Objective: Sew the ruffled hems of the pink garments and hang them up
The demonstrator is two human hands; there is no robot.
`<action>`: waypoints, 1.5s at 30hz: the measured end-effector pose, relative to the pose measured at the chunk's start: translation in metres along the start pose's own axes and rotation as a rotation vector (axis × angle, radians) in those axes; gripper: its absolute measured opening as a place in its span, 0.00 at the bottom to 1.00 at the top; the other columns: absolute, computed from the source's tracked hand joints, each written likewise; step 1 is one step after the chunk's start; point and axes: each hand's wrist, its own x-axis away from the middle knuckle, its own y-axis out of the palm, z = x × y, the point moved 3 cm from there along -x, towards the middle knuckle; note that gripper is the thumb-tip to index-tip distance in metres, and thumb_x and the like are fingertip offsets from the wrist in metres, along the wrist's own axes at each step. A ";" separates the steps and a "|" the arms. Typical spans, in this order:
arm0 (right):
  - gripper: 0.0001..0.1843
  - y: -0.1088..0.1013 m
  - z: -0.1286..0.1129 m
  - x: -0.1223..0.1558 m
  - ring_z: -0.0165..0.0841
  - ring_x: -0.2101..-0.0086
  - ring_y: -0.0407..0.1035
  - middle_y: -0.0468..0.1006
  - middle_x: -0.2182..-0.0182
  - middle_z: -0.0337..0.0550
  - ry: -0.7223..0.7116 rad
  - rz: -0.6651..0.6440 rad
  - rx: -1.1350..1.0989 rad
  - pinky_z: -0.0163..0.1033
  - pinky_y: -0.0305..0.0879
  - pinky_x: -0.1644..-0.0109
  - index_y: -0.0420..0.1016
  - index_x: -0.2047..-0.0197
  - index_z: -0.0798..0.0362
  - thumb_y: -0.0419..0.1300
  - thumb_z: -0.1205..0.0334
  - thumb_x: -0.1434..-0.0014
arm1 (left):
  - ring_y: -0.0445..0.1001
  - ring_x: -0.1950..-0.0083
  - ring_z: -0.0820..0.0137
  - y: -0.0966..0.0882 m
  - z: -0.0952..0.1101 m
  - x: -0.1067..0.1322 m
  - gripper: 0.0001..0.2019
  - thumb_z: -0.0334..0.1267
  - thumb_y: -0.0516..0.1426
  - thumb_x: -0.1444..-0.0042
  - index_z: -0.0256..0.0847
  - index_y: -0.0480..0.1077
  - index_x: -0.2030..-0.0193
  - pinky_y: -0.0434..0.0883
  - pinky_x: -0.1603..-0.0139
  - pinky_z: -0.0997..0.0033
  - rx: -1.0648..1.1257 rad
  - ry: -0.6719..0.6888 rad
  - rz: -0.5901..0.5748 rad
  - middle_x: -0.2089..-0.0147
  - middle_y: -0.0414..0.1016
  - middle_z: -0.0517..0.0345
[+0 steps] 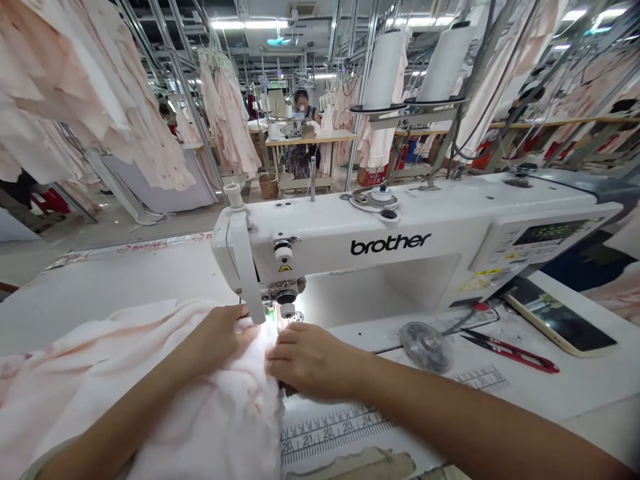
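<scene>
A white sewing machine (320, 233) stands across the table, its needle area lit brightly. Pale pink plush fabric (200, 400) covers the left of the table and runs in under the needle area. My left hand (225, 337) is closed on this fabric just left of the needle, fingertips partly behind the machine's head. My right hand (310, 360) lies at the fabric's right edge, close in front of the needle, its fingers curled down onto the cloth. The needle and presser foot are mostly hidden by the machine's head and the glare.
Red thread snips (515, 350), a phone (563, 313) and a clear round fan-like thing (426, 347) lie to the right. A ruler strip (340, 430) runs along the table front. Thread cones (385, 70) stand above. Garments hang behind; a person (301, 110) sits further back.
</scene>
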 end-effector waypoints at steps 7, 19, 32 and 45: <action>0.11 -0.010 -0.017 0.002 0.32 0.70 0.60 0.70 0.73 0.38 -0.193 0.035 0.023 0.39 0.56 0.63 0.69 0.71 0.54 0.55 0.71 0.36 | 0.70 0.68 0.67 0.004 0.001 0.033 0.13 0.47 0.48 0.38 0.43 0.65 0.67 0.63 0.66 0.69 0.077 0.041 -0.108 0.70 0.73 0.61; 0.09 -0.012 -0.010 0.001 0.31 0.71 0.60 0.72 0.71 0.40 -0.095 0.090 0.047 0.39 0.57 0.62 0.72 0.68 0.56 0.55 0.71 0.36 | 0.70 0.69 0.67 0.007 0.004 0.028 0.11 0.44 0.48 0.40 0.43 0.62 0.70 0.61 0.65 0.69 0.011 -0.073 -0.046 0.73 0.70 0.63; 0.11 0.002 0.006 0.002 0.37 0.57 0.66 0.77 0.57 0.49 0.093 0.000 -0.054 0.41 0.62 0.52 0.73 0.57 0.59 0.51 0.62 0.31 | 0.72 0.65 0.65 0.005 0.003 0.030 0.11 0.45 0.49 0.40 0.43 0.66 0.67 0.63 0.63 0.67 0.080 -0.102 -0.035 0.69 0.75 0.62; 0.10 -0.004 0.006 -0.002 0.36 0.59 0.64 0.77 0.62 0.45 0.154 -0.059 -0.115 0.41 0.60 0.52 0.72 0.54 0.58 0.52 0.63 0.31 | 0.70 0.53 0.60 0.013 0.002 0.029 0.09 0.43 0.53 0.42 0.42 0.71 0.61 0.64 0.52 0.59 -0.046 -0.010 0.117 0.57 0.73 0.54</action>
